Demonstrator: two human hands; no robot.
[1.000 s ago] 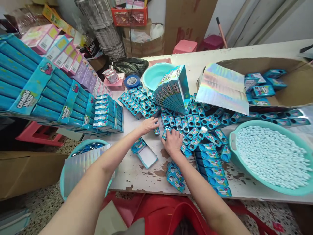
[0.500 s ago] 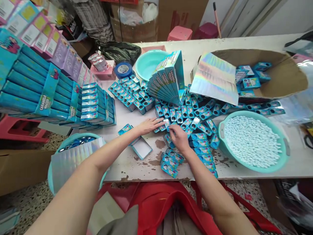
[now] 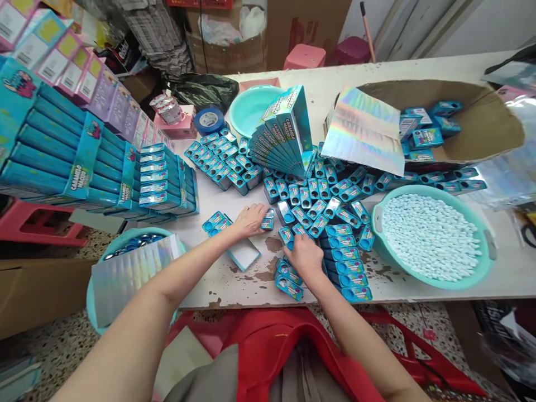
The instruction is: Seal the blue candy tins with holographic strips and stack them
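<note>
My left hand (image 3: 251, 219) is closed around the left side of a pair of small blue boxes (image 3: 267, 220) printed with lettering. Just below it lies an open blue carton (image 3: 243, 254) with a white inside, and two more small boxes (image 3: 216, 222) sit at its left end. My right hand (image 3: 305, 254) has its fingers curled down at a small blue box (image 3: 298, 229); the fingertips are hidden. Another box (image 3: 286, 237) stands at its left. Under and beside this hand are a few small boxes (image 3: 288, 286) with clear windows near the table's front edge.
Many small boxes (image 3: 322, 190) stand across the middle. A basin of pale candies (image 3: 377, 223) is at right, a cardboard box (image 3: 494, 117) behind it. Stacked blue cartons (image 3: 75, 151) and a basin with a shiny sheet (image 3: 129, 273) are at left. Folded cartons (image 3: 288, 128) stand centrally.
My left hand has drawn two small boxes left, away from the group. My right hand has moved down toward the front, over the windowed boxes.
</note>
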